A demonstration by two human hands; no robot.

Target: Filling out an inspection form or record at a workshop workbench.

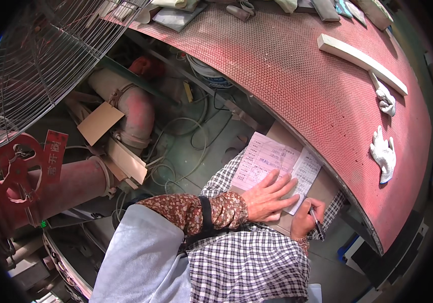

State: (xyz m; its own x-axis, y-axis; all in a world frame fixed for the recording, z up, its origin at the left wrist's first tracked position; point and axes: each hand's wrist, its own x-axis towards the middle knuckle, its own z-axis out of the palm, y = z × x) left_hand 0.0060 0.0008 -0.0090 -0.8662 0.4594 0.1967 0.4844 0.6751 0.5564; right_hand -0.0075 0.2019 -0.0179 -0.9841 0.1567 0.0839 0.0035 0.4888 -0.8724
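Black-and-white checked cloth [249, 262]: draped over the person's lap, nearest the viewer.
Flowered sleeve [229, 207]: brown print, on the left forearm, crossed by a dark band; light-blue cloth [135, 247] covered the arm above it.
Right hand [307, 217]: fingers curled round a pen, just beside the papers.
Pen [318, 225]: slim, dark, slanting, gripped clear of the papers.
Left hand [269, 196]: laid flat, palm down, fingers spread, gripping nothing; it pressed on both sheets.
Pink form [257, 151]: printed and filled in by hand, partly under the left hand, on a brown board.
White slip [306, 174]: handwritten, at the form's right edge, partly beneath the left fingertips.
Brown board [283, 135]: under both papers, across the lap, beside the counter.
Counter [287, 76]: red, textured surface, curved edge.
White gloves [383, 154]: two, set apart on the counter.
White bar [363, 63]: long, square-edged, beyond the gloves, one glove's finger close to it.
Hoses [206, 136]: pale, looped across the floor.
Red handwheel [14, 169]: on a red pipe [70, 187], far left.
Wire guard [60, 55]: round, metal, upper left.
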